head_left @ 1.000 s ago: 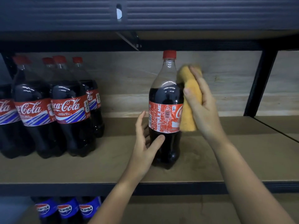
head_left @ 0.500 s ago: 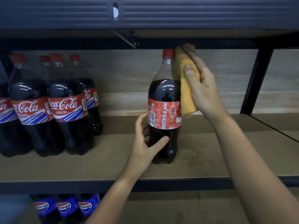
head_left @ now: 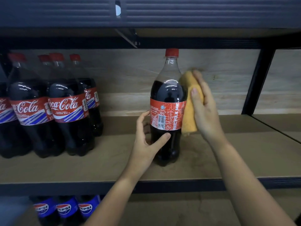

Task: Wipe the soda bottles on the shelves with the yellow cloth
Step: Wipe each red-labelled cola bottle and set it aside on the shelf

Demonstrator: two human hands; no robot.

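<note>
On the shelf, left hand grips the cola bottle; right hand grips the yellow cloth against the bottle's right side.

Leftmost Coca-Cola bottle cut by left edge, only label sliver showing; rear Coca-Cola bottles mostly hidden behind front pair

Pepsi bottles on lower shelf: tops hidden behind shelf rail, bases cut by bottom edge

Yellow cloth partly covered by right hand; fingertips motion-blurred

Left hand fingers partly hidden behind held bottle; small label print unreadable

Both forearms cut by bottom edge
</note>
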